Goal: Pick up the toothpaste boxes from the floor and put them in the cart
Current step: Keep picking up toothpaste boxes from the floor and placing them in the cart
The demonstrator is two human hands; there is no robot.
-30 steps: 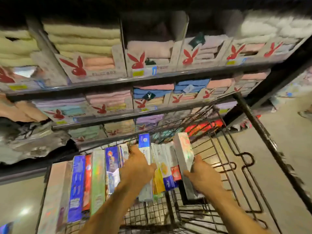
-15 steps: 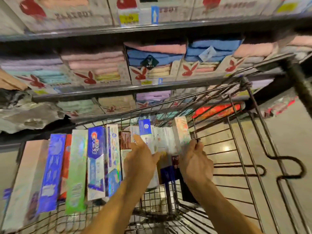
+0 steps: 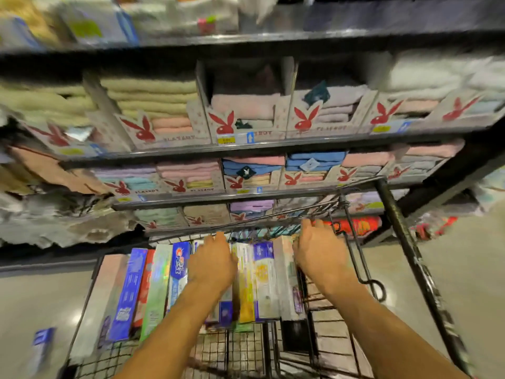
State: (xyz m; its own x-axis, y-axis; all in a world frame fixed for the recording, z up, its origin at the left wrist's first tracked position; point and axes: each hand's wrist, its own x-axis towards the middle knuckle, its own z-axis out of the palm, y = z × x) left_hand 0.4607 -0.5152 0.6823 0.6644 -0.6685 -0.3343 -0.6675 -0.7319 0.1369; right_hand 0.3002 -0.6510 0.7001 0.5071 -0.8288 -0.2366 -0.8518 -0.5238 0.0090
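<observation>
Behind cart (image 3: 240, 348), towel-filled shelves (image 3: 273, 145).

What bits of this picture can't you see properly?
All in the head view:
- Left hand and right hand: their own backs hide the palms, so grip unclear.
- Toothpaste boxes: motion blur smears the printing; the left hand covers some.
- Blue box on the floor: blurred, unreadable.
- Cart: near end cut off by the bottom edge.

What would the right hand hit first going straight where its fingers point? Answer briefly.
Probably the cart's far wire wall: the right hand points its fingers at it, close. Blur hides the gap.
</observation>
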